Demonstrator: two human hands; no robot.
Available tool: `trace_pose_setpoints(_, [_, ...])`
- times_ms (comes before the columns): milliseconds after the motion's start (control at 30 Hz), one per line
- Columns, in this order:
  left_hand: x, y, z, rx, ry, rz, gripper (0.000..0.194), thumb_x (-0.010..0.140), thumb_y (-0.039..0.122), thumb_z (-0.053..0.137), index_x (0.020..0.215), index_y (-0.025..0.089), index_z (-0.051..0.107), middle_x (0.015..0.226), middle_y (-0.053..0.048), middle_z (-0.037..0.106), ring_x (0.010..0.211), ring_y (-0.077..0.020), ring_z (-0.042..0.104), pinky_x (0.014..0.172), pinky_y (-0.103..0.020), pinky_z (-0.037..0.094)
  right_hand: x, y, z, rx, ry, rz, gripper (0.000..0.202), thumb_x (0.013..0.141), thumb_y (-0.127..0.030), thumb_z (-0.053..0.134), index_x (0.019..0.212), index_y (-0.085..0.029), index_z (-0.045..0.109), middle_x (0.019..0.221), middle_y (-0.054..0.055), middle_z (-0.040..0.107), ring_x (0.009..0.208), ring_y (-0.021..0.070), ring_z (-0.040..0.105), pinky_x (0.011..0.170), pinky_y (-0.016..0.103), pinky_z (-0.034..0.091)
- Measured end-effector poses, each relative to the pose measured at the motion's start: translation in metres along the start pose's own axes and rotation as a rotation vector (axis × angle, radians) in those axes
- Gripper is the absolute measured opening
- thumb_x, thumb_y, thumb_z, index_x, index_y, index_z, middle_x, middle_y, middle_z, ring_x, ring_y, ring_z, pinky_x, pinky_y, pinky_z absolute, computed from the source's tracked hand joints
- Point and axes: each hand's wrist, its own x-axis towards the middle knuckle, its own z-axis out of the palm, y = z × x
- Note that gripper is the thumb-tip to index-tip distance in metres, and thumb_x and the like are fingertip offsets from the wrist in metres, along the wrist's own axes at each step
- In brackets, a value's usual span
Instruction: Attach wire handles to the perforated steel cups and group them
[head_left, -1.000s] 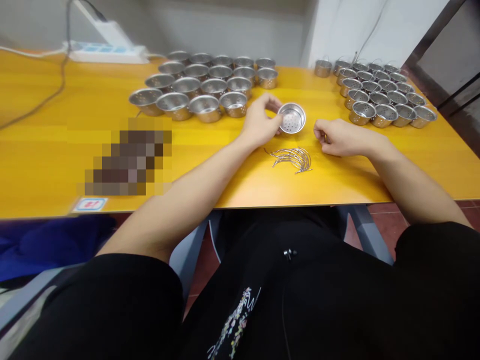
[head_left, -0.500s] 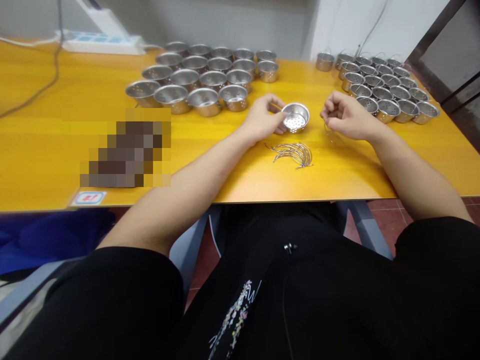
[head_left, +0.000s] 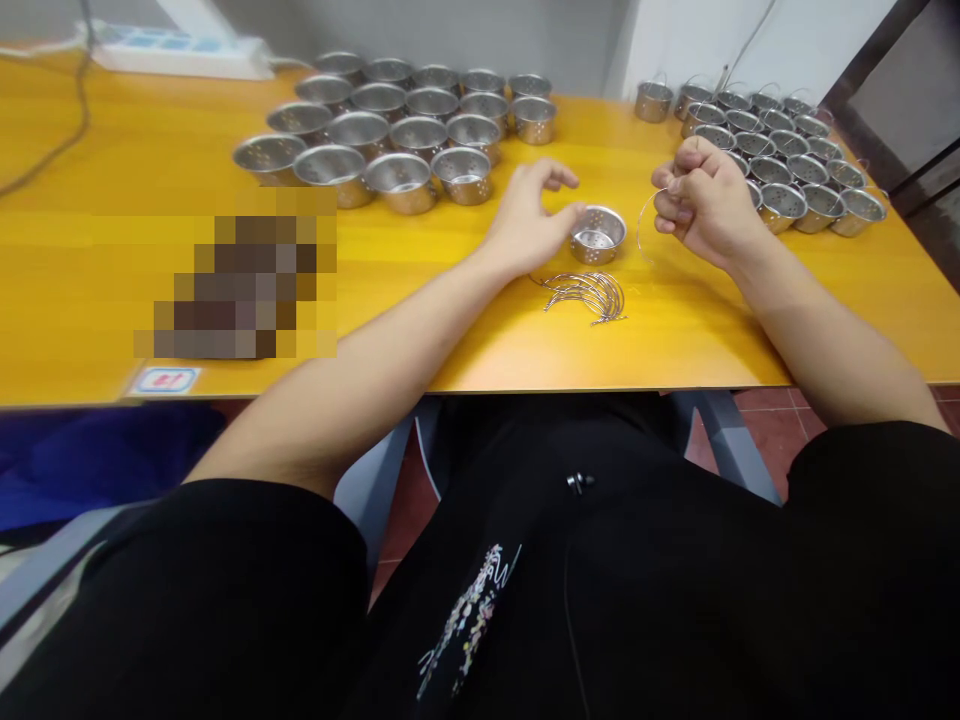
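Yellow and shiny, the table (head_left: pixel 480 360) holds two groups of metal cups: plain cups (head_left: pixel 401 185) to the left and looped cups (head_left: pixel 782 208), many with thin wire over the top, to the right. One small cup (head_left: pixel 598 242) stands upright between the hands. A second ago the left hand (head_left: pixel 534 218) was holding it; now its fingers are spread wide. Its thumb is by the rim, but I can't tell if it touches. The right hand (head_left: pixel 703 200) has come up higher, pinching a curved wire (head_left: pixel 639 228). So the cup seems let go, and the wire is not on it. More bent wires (head_left: pixel 589 295) lie in a pile just in front.
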Motion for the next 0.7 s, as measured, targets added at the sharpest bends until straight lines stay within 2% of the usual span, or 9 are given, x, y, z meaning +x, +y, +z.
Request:
trace_pose_setpoints(67, [-0.007, 0.017, -0.002, 0.029, 0.05, 0.055, 0.013, 0.11, 0.029, 0.097, 0.116, 0.032, 0.085, 0.138, -0.009, 0.088, 0.12, -0.0336, 0.086, 0.107, -0.045, 0.075, -0.002, -0.004, 0.006, -0.082, 0.003, -0.036, 0.073, 0.083, -0.046, 0.096, 0.101, -0.03, 0.027, 0.089, -0.004, 0.053, 0.066, 0.0209, 0.023, 0.066, 0.04, 0.043])
trace_pose_setpoints(167, [-0.017, 0.04, -0.002, 0.066, -0.041, 0.145, 0.01, 0.109, 0.03, 0.1, 0.105, 0.029, 0.09, 0.122, -0.01, 0.089, 0.112, -0.0339, 0.085, 0.105, -0.049, 0.073, -0.006, -0.011, 0.018, -0.248, 0.066, -0.04, 0.066, 0.092, -0.071, 0.09, 0.104, -0.032, 0.037, 0.086, 0.0, 0.052, 0.066, 0.0264, 0.031, 0.061, 0.044, 0.041])
trace_pose_setpoints(233, [-0.022, 0.048, 0.0, 0.087, -0.101, 0.187, 0.013, 0.105, 0.026, 0.103, 0.099, 0.028, 0.091, 0.114, -0.01, 0.088, 0.11, -0.0329, 0.084, 0.101, -0.048, 0.073, -0.008, -0.016, 0.026, -0.355, 0.088, -0.014, 0.062, 0.094, -0.081, 0.087, 0.108, -0.036, 0.047, 0.086, 0.002, 0.053, 0.067, 0.0293, 0.039, 0.06, 0.045, 0.042])
trace_pose_setpoints(367, [-0.026, 0.048, 0.006, 0.035, -0.155, 0.167, 0.016, 0.105, 0.023, 0.102, 0.096, 0.028, 0.09, 0.112, -0.009, 0.088, 0.107, -0.0297, 0.085, 0.096, -0.043, 0.073, -0.01, -0.019, 0.038, -0.448, 0.028, -0.03, 0.05, 0.097, -0.077, 0.087, 0.115, -0.041, 0.057, 0.087, 0.003, 0.059, 0.072, 0.033, 0.048, 0.062, 0.047, 0.047])
trace_pose_setpoints(500, [-0.025, 0.041, 0.008, -0.044, -0.144, 0.114, 0.022, 0.11, 0.03, 0.099, 0.095, 0.028, 0.084, 0.107, -0.008, 0.087, 0.11, -0.0314, 0.087, 0.104, -0.045, 0.073, -0.01, -0.013, 0.038, -0.172, 0.103, -0.097, 0.056, 0.085, -0.055, 0.086, 0.104, -0.033, 0.038, 0.1, 0.001, 0.063, 0.072, 0.0293, 0.041, 0.07, 0.048, 0.049])
trace_pose_setpoints(567, [-0.022, 0.037, 0.008, -0.059, -0.127, 0.091, 0.022, 0.114, 0.037, 0.096, 0.101, 0.027, 0.082, 0.103, -0.007, 0.085, 0.111, -0.0327, 0.088, 0.106, -0.047, 0.072, -0.01, -0.009, 0.036, -0.142, 0.163, -0.098, 0.058, 0.08, -0.052, 0.088, 0.103, -0.034, 0.038, 0.103, 0.002, 0.066, 0.076, 0.0309, 0.045, 0.073, 0.049, 0.05])
trace_pose_setpoints(633, [-0.019, 0.033, 0.007, -0.051, -0.1, 0.108, 0.02, 0.117, 0.041, 0.092, 0.106, 0.028, 0.081, 0.1, -0.006, 0.083, 0.109, -0.0344, 0.089, 0.106, -0.049, 0.072, -0.009, -0.006, 0.032, -0.222, 0.191, -0.09, 0.051, 0.082, -0.06, 0.089, 0.106, -0.039, 0.049, 0.099, 0.004, 0.069, 0.085, 0.0362, 0.056, 0.072, 0.051, 0.051])
trace_pose_setpoints(700, [-0.016, 0.03, 0.006, -0.02, -0.058, 0.158, 0.019, 0.116, 0.042, 0.089, 0.105, 0.03, 0.081, 0.096, -0.006, 0.08, 0.105, -0.0366, 0.088, 0.104, -0.053, 0.073, -0.01, -0.005, 0.03, -0.312, 0.16, -0.047, 0.047, 0.088, -0.077, 0.087, 0.115, -0.045, 0.064, 0.097, 0.007, 0.073, 0.095, 0.0414, 0.065, 0.069, 0.052, 0.05])
